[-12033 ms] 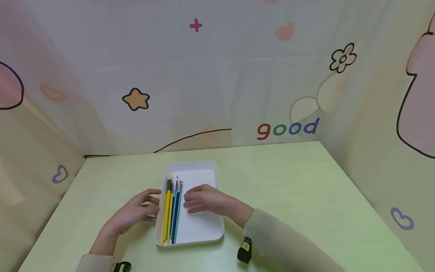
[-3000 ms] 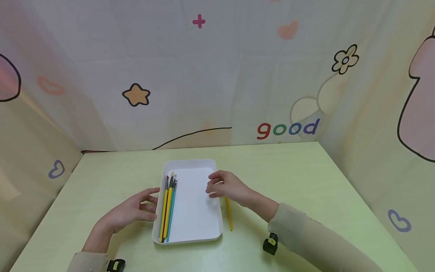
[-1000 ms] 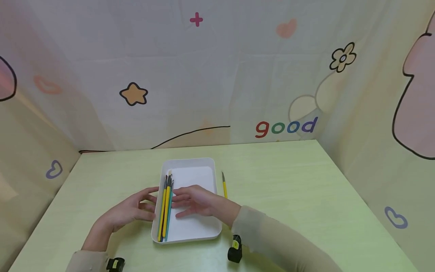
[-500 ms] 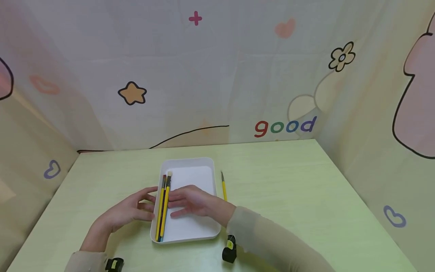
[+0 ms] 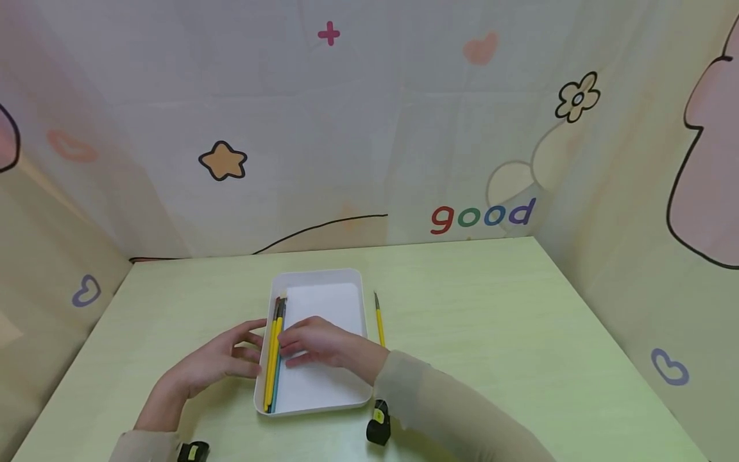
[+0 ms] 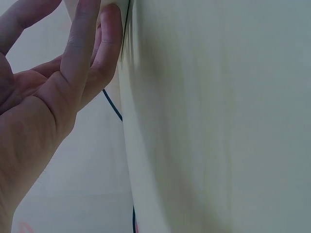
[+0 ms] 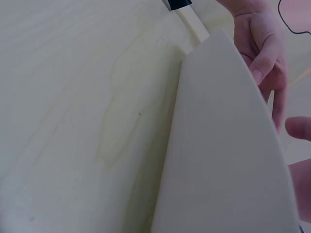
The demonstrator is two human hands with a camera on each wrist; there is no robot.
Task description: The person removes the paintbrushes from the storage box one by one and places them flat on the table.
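A shallow white tray lies lengthwise on the table, with several paintbrushes bunched along its left wall. Yellow handles show on top, and a teal-handled paintbrush lies at the bunch's right. My left hand rests its spread fingers against the tray's left outer wall; the left wrist view shows those fingers bent loosely. My right hand reaches over the tray, fingertips right at the brushes and hiding part of them. In the right wrist view, the tray wall covers most of that hand's work.
A single yellow-handled paintbrush lies on the pale green table just right of the tray, its lower end hidden by my right forearm. A patterned curtain rises behind the table and along both sides.
My right hand went from the tray's right edge, where it set a yellow-handled brush on the table, back left to the bunch. Fewer brushes lie in the tray; the left hand stayed.
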